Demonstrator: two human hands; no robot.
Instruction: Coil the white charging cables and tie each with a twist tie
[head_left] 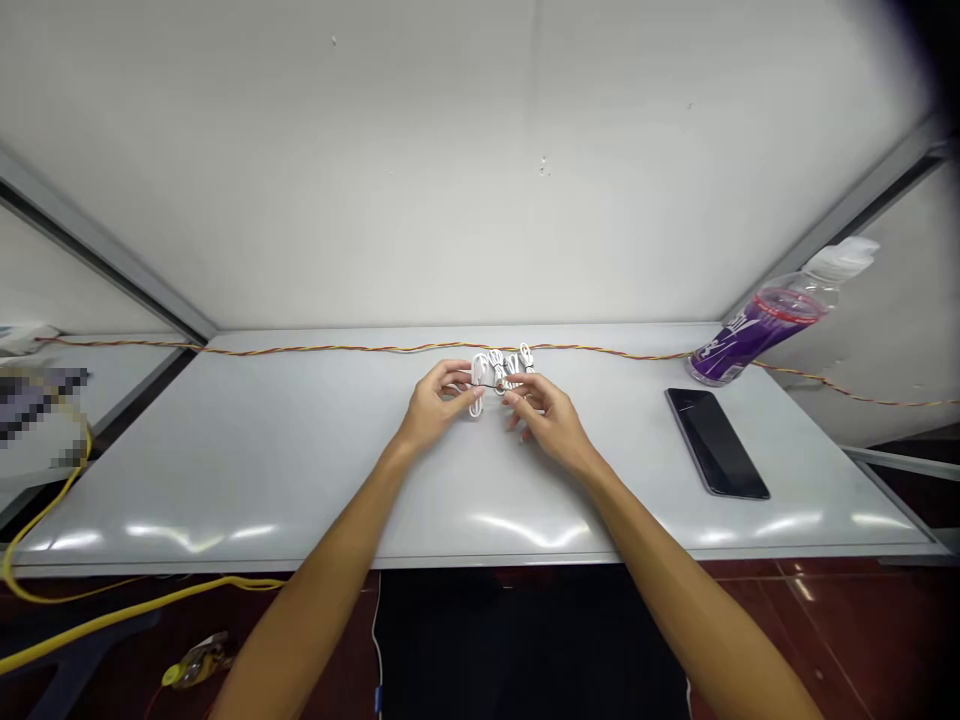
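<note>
White cable bundle, folded into several narrow loops, sits mid-table toward the far side, its long axis running left to right while the loop ends point away toward the far edge. A thin dark strand crosses its middle. Left hand comes in from the near left, its fingers curled closed around the bundle's left end. Right hand comes in from the near right, its fingertips pinched on the bundle's right part. On the white table, a twisted red-and-yellow wire runs along the far edge. A black smartphone lies at right, and a tilted plastic bottle with purple markings stands beyond it.
</note>
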